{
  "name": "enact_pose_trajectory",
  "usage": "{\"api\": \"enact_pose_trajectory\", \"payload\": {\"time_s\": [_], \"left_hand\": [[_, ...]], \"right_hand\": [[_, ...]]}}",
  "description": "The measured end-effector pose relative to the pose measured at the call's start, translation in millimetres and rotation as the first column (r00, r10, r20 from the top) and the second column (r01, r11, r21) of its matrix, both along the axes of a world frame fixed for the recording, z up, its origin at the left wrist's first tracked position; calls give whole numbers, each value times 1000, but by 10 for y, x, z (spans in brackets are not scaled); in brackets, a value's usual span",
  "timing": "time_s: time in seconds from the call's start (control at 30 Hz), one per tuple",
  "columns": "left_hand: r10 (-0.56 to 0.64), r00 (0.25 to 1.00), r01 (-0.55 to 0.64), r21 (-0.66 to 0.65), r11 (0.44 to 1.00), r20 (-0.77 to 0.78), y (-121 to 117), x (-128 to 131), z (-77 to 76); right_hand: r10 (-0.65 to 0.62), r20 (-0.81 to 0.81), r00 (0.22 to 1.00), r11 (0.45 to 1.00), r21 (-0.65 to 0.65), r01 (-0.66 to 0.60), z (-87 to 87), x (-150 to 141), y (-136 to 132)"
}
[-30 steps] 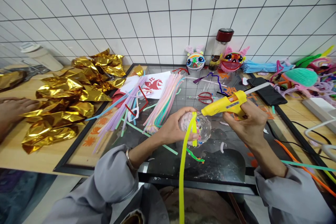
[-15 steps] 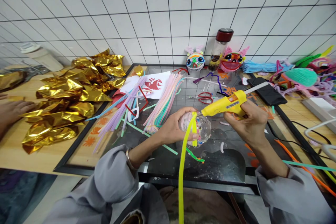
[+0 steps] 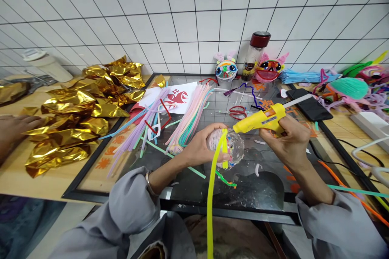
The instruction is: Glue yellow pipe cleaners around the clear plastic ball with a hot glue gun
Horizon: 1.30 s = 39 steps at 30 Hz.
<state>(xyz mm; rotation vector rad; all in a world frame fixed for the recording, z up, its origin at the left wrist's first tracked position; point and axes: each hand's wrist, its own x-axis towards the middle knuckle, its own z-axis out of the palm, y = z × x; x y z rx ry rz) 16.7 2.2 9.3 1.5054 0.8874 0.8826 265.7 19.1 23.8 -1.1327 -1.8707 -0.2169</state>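
Note:
My left hand is closed around a clear round ball with pink inside, held above the dark cutting mat. A long yellow-green pipe cleaner is hooked over the ball and hangs down toward me. My right hand grips a yellow hot glue gun, whose nozzle points left and touches the top of the ball beside the pipe cleaner.
Crumpled gold foil covers the left of the wooden table, where another person's hand rests. Pastel pipe cleaners, red scissors, a red paper cutting, two small mask figures, a red-lidded jar and a phone lie beyond.
My hands, the ball and the glue gun have barely shifted. The other person's hand at the left edge has moved slightly on the table.

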Motion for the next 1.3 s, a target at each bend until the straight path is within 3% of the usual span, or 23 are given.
{"api": "enact_pose_trajectory", "payload": {"time_s": [0.87, 1.3], "left_hand": [[2, 1000, -2, 1, 1000, -13, -3, 6, 44], [6, 999, -5, 19, 1000, -38, -4, 0, 51]], "right_hand": [[78, -9, 997, 997, -13, -78, 21, 16, -10], [41, -4, 999, 996, -83, -42, 88, 0, -36]]}}
